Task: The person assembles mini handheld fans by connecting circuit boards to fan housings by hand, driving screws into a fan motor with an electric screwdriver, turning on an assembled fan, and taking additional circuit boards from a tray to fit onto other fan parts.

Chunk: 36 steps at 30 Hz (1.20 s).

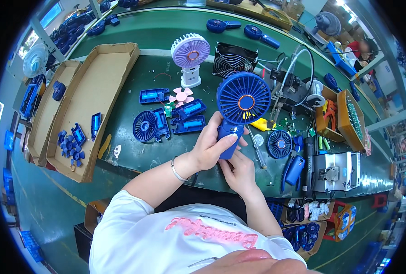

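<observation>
orange-ringed blue handheld fan point(241, 108), held slightly tilted

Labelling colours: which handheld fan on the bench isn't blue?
The white fan with the lilac grille, standing upright left of the square black fan; the held fan and the others are blue.

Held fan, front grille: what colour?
Dark blue; the held fan's grille shows in the head view.
</observation>
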Motion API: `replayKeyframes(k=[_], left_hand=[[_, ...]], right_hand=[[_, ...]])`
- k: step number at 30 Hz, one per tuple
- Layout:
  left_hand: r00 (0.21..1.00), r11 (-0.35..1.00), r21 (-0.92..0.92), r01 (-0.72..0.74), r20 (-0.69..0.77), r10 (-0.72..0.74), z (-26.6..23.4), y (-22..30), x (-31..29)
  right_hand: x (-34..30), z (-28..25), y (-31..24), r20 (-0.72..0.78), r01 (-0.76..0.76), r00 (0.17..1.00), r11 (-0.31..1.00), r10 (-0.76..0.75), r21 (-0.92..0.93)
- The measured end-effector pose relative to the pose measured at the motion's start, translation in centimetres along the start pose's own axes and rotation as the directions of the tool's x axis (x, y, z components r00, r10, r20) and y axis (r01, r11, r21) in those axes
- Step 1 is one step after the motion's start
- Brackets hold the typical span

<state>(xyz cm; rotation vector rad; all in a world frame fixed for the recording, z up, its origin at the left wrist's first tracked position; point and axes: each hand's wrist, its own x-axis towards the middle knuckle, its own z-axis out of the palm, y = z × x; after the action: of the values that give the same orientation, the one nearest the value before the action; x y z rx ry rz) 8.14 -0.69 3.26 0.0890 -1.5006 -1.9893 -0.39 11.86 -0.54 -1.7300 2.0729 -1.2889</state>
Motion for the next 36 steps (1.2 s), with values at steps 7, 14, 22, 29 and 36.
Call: replayKeyframes(k=[7,14,22,29,36], left_hand=[[0.998,0.993,-0.113,-0.04,0.045,0.045,0.2,-0.1,-0.6],[1.0,0.977,-0.214,0.0,-0.017,-0.004,-0.2,0.7,-0.4],[0.999,0.98,-0.197,-0.036,-0.03,0.03,-0.1,0.6,-0.3],[0.996,0.987,-0.132,-0.092,-0.028,0.089,-0.3,0.4,-0.2],[0.993,0.993,-0.031,-0.112,-0.039,0.11,-0.3,-0.1,-0.2]], right_hand=[[0.0,-0.3,-0.2,0.004,-0.007,1.0,1.0,0.007,0.003],[0.0,-0.2,0.1,0.034,-0.009,0.999,1.0,0.009,0.0],[0.4,-0.2,-0.7,0.011,-0.047,0.999,0.998,0.047,0.033],[0.4,-0.4,-0.7,0.016,-0.054,0.998,0.997,0.053,0.047],[0.2,-0.4,-0.7,0.02,-0.042,0.999,0.998,0.041,0.054]])
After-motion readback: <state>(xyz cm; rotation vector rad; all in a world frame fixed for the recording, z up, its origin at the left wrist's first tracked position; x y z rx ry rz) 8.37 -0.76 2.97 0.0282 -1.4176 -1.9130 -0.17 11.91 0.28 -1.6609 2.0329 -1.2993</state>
